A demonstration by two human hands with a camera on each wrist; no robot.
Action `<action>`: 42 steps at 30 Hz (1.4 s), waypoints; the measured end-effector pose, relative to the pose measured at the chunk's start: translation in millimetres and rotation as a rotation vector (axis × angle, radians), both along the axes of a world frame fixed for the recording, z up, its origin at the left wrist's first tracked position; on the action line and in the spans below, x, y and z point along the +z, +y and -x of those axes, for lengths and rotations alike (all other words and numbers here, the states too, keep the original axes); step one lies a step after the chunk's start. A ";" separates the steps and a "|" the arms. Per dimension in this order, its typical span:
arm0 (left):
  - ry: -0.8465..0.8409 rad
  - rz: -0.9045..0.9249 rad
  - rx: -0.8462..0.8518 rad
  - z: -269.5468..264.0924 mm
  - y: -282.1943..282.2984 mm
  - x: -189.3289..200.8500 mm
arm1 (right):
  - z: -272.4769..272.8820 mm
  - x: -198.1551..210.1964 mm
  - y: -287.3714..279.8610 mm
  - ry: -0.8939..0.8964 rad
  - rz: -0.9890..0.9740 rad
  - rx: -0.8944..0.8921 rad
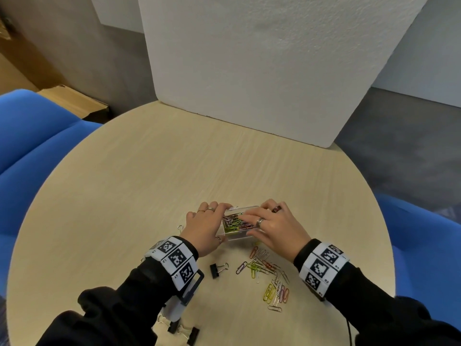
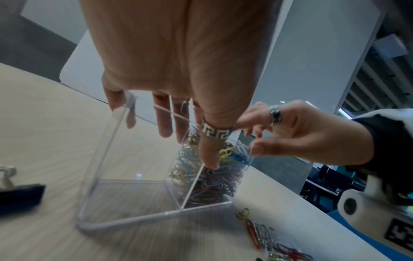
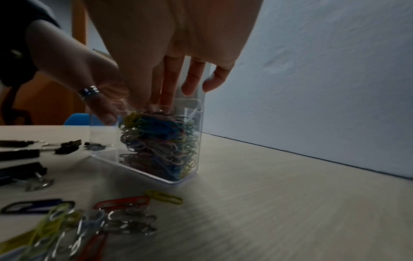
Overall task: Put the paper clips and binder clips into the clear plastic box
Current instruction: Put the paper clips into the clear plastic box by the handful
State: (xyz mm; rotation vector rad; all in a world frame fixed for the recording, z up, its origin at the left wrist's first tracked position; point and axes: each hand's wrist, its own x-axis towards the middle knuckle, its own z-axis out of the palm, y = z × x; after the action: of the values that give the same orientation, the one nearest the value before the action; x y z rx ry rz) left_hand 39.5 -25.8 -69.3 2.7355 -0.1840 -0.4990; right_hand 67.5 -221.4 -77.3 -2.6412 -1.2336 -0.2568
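Observation:
A clear plastic box (image 1: 237, 236) with two compartments stands on the round table. Its right compartment is packed with coloured paper clips (image 2: 214, 183); the left one (image 2: 134, 194) shows nothing inside. My left hand (image 1: 222, 223) grips the box, fingers on the far wall and ringed thumb (image 2: 209, 155) at the near side. My right hand (image 1: 245, 226) reaches over the top, fingertips (image 3: 165, 98) pressing on the heap of clips; no clip shows between them. Loose paper clips (image 1: 269, 273) lie just in front of the box, and a black binder clip (image 1: 217, 269) to their left.
More binder clips (image 1: 185, 330) lie near the table's front edge under my left forearm, and a silver clip handle (image 1: 180, 228) sits left of my left hand. A white foam board (image 1: 262, 71) stands at the table's far edge. Blue chairs (image 1: 37, 146) flank the table (image 1: 149, 171).

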 end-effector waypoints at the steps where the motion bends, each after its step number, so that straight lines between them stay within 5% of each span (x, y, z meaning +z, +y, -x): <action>1: -0.002 -0.005 -0.001 0.1 -0.1 -0.1 | 3.0 -1.3 5.2 -0.013 0.036 0.009; 19: -0.051 -0.019 -0.016 1.6 1.4 -7.9 | 0.8 -9.1 -16.2 -0.080 -0.001 -0.063; 27: -0.458 -0.100 -0.037 20.3 4.1 -10.6 | 5.9 -11.1 -18.7 -0.059 -0.045 -0.204; 33: -0.411 -0.276 -0.067 23.0 -7.5 -18.5 | 9.0 -17.6 -12.9 -0.095 0.056 -0.246; 42: -0.388 -0.299 -0.067 21.5 -9.4 -24.8 | 10.8 -9.9 -14.0 -0.060 0.076 -0.241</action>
State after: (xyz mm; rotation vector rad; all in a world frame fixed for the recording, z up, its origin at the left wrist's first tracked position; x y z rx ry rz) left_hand 18.0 -35.2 -94.2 3.1051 -0.3213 -0.0022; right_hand 56.8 -235.3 -87.2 -2.8690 -0.9571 -0.3360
